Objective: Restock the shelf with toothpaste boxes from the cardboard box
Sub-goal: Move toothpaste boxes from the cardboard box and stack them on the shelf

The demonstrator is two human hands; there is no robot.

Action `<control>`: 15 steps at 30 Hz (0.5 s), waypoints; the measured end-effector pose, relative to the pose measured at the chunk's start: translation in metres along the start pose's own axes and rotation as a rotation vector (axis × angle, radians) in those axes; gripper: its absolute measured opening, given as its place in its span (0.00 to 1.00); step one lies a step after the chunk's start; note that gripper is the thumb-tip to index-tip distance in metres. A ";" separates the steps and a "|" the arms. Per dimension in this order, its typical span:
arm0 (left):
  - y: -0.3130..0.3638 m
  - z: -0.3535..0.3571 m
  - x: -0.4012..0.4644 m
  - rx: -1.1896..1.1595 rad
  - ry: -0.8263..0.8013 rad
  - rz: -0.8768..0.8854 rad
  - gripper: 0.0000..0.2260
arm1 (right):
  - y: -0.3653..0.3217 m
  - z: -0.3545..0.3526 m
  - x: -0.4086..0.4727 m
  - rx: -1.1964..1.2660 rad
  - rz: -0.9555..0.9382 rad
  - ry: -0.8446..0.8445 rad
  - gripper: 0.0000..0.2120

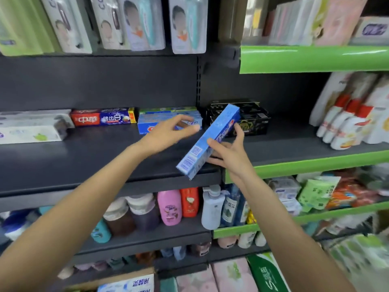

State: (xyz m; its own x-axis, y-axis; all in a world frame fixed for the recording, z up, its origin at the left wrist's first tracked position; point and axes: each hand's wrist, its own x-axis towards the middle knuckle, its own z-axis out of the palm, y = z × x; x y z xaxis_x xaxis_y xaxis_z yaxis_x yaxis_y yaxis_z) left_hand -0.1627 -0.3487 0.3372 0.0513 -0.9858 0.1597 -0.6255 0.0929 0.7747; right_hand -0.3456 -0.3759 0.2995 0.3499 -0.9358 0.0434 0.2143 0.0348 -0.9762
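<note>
My right hand (228,153) grips a long blue toothpaste box (207,142), held slanted above the front of the dark shelf (84,157). Its far end points toward the back of the shelf. My left hand (168,133) hovers with relaxed fingers just in front of a stack of blue toothpaste boxes (151,123) lying on the shelf, and holds nothing. At the bottom edge of the view a cardboard box (126,279) shows a blue-and-white pack inside.
A red-and-blue toothpaste box (101,118) and white boxes (31,127) lie to the left on the same shelf. Black boxes (252,116) sit behind the held box. Bottles (345,123) stand at right. Toothbrush packs (143,22) hang above; shampoo bottles (170,207) fill the lower shelf.
</note>
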 end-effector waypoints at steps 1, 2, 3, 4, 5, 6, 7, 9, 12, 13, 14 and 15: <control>0.007 0.003 -0.015 0.064 -0.098 0.009 0.24 | 0.001 0.003 0.003 0.004 -0.003 0.001 0.41; 0.010 0.005 -0.026 0.155 -0.140 0.042 0.28 | 0.002 0.008 0.005 0.009 -0.006 -0.002 0.42; 0.010 0.007 -0.032 0.228 -0.130 0.082 0.30 | 0.003 0.012 0.007 0.013 -0.007 -0.012 0.42; 0.009 0.008 -0.035 0.258 -0.096 0.102 0.29 | 0.003 0.016 0.009 0.016 -0.005 -0.028 0.41; 0.007 0.005 -0.036 0.251 -0.063 0.105 0.28 | 0.004 0.018 0.010 0.019 -0.002 -0.044 0.39; 0.003 0.000 -0.036 0.229 -0.044 0.088 0.26 | 0.003 0.019 0.011 0.017 -0.006 -0.054 0.37; -0.002 -0.007 -0.035 0.217 -0.035 0.055 0.25 | 0.002 0.018 0.013 0.006 -0.020 -0.053 0.35; -0.016 -0.024 -0.035 0.223 -0.028 -0.009 0.26 | -0.002 0.011 0.017 -0.017 -0.068 -0.027 0.32; -0.030 -0.043 -0.039 0.182 -0.052 -0.038 0.25 | -0.006 0.000 0.026 -0.072 -0.104 0.000 0.30; -0.032 -0.048 -0.040 0.169 -0.073 -0.043 0.25 | -0.006 -0.003 0.028 -0.117 -0.107 -0.003 0.29; -0.034 -0.052 -0.040 0.152 -0.090 -0.053 0.24 | -0.005 -0.004 0.032 -0.168 -0.110 -0.013 0.28; -0.035 -0.056 -0.040 0.147 -0.107 -0.067 0.24 | -0.005 -0.004 0.035 -0.225 -0.116 -0.029 0.27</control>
State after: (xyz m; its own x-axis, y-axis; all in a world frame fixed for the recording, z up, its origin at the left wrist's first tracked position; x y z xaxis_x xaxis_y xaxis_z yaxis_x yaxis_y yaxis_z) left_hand -0.0992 -0.3048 0.3382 0.0184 -0.9991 0.0393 -0.7308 0.0134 0.6825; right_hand -0.3385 -0.4101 0.3051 0.3616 -0.9184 0.1607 0.0470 -0.1541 -0.9869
